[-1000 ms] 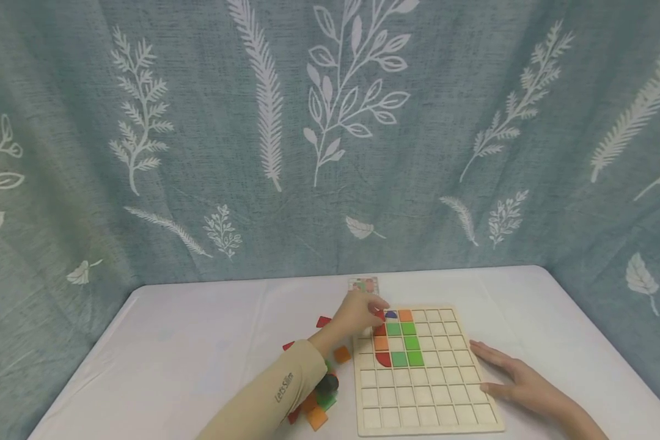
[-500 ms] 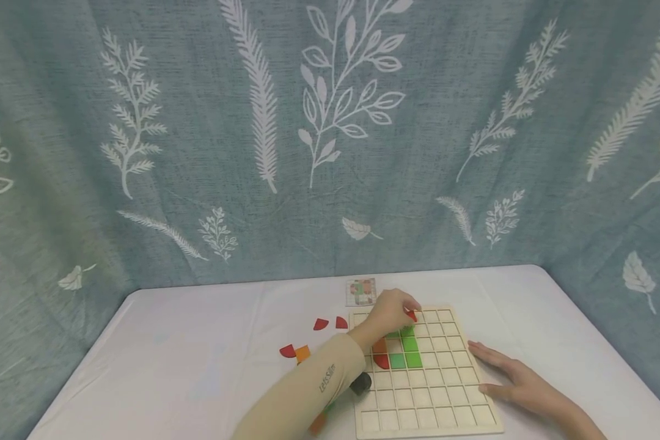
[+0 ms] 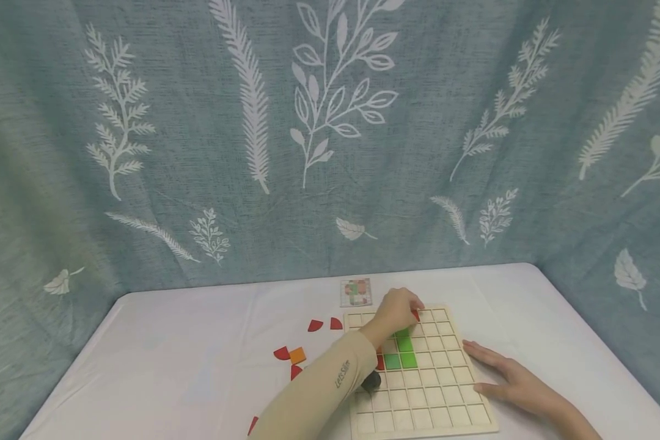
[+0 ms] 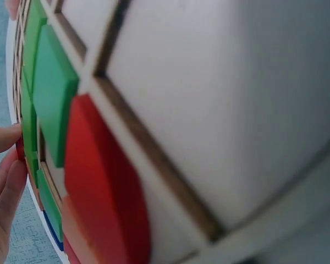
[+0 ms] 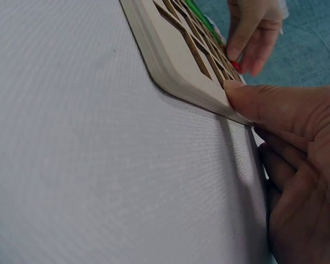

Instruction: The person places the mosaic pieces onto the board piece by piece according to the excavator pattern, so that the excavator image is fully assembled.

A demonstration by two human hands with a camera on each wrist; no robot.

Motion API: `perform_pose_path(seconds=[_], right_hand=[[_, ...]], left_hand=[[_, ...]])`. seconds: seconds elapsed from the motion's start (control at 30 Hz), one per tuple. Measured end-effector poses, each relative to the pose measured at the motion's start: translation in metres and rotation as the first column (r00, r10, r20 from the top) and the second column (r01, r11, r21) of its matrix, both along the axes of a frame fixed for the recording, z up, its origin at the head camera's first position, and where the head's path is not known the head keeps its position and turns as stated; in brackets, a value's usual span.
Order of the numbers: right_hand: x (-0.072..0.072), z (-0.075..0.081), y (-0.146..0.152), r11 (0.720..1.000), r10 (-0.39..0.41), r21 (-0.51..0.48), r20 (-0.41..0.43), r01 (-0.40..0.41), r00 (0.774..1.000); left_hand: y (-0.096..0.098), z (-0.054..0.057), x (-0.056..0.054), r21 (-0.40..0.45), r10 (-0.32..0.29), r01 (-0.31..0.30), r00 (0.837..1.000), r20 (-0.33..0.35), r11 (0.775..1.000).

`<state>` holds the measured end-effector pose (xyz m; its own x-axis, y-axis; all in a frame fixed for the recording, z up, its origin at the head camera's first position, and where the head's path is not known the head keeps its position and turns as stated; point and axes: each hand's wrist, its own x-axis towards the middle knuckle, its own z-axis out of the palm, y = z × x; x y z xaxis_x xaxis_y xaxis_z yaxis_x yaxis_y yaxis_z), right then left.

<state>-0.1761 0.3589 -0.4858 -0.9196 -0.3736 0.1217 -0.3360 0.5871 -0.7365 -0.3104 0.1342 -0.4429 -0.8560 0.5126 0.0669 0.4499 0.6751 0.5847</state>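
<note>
The left hand reaches over the far rows of the wooden board, thumb and fingertips pinching a red piece. The right hand lies at the board's right edge, fingers apart, its thumb touching the rim.

What matters is how that red piece sits over the grid: directly under the left fingertips, near the far edge, just right of the line of green tiles. I can't tell whether it is flat in a square or held slightly above one, and the fingers cover too much of it for me to read its long axis. The left hand is plainly the nearer; the right is well apart, nearer me and off to the side.

A beige sleeve crosses the board's left side, with a dark round object beside the cuff, and a teal tile shows beyond it. Left of the board, a red quarter-circle and an orange square lie loose among other red pieces. A small patterned card rests just past the far-left corner. All this is on a white-covered counter, and behind it hangs a blue-green curtain printed with pale leaves.
</note>
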Motion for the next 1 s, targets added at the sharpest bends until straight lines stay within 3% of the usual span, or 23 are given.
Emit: perform_pose_path(seconds=[0.3,0.47,0.73,1.0], right_hand=[[0.0002,-0.0005,-0.0024,1.000,-0.028,-0.001,0.012,0.028,1.000],[0.0007,0.0020,-0.0038,1.000,-0.028,-0.009,0.024,0.028,0.999],[0.0009,0.0055,-0.0049,0.999,-0.033,-0.024,0.052,0.034,0.998],[0.0007,0.0053,-0.0049,0.999,-0.038,-0.006,0.058,0.038,0.998]], left_hand=[[0.0017,-0.0034,0.0003,0.010,0.095,-0.095,0.995,0.012,0.995],[0.0048,-0.0049,-0.0002,0.015,0.115,-0.115,0.993,-0.007,0.993],[0.0031,-0.0014,0.0014,-0.049,0.068,-0.069,0.997,-0.019,0.996],[-0.0027,-0.0006,0.0038,-0.088,-0.025,0.022,0.999,-0.035,0.996]])
